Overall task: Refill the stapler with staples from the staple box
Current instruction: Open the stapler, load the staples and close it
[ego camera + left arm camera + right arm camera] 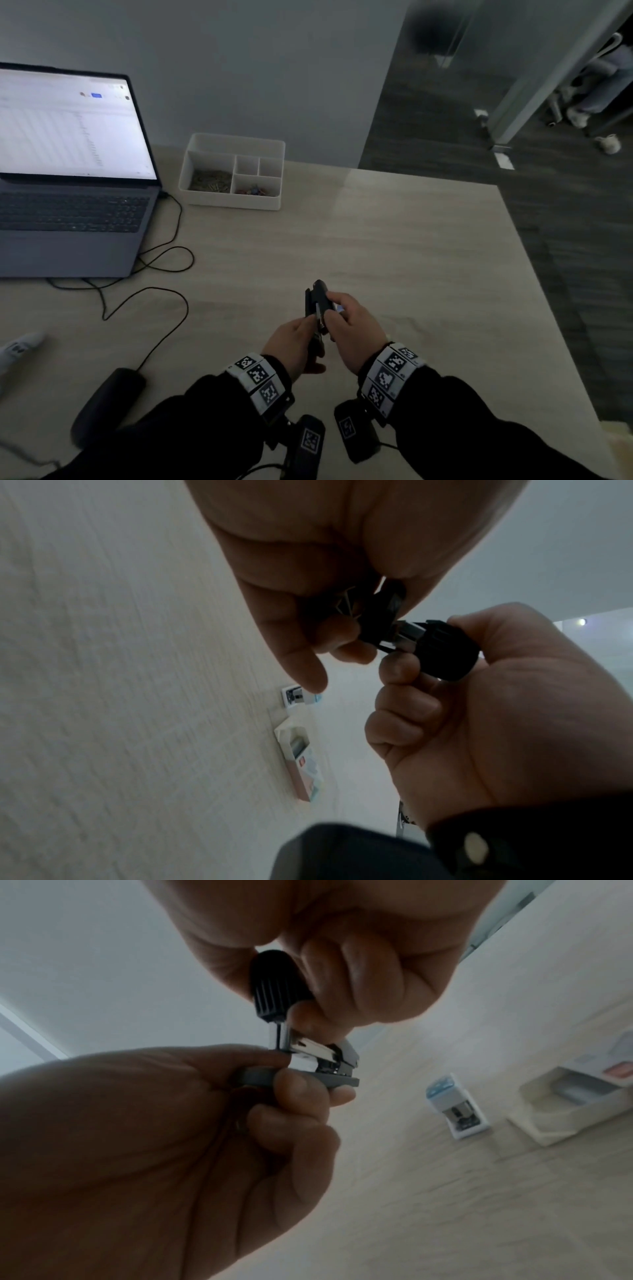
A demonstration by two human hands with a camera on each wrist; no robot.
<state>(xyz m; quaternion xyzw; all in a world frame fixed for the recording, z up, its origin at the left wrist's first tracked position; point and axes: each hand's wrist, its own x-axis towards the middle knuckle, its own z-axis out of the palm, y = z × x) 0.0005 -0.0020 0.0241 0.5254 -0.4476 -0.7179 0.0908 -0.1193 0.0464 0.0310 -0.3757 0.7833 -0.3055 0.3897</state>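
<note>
I hold a small black stapler (317,301) above the table with both hands. My left hand (305,334) grips its grey base (260,1076) from below. My right hand (337,310) pinches the ribbed black top (277,988), which is swung up away from the base. The metal staple channel (315,1047) shows between the two parts. A small blue-and-white staple box (452,1107) lies open on the table beyond my hands, with metal staples showing inside. In the left wrist view the same staple box (298,696) sits just past my left fingers (304,664).
A larger white carton (565,1104) with a red label lies open beside the staple box. An open laptop (68,171) stands at the far left, with cables (164,260) trailing to a black adapter (106,401). A white divided tray (236,144) sits at the back. The table's right edge (548,291) drops to dark floor.
</note>
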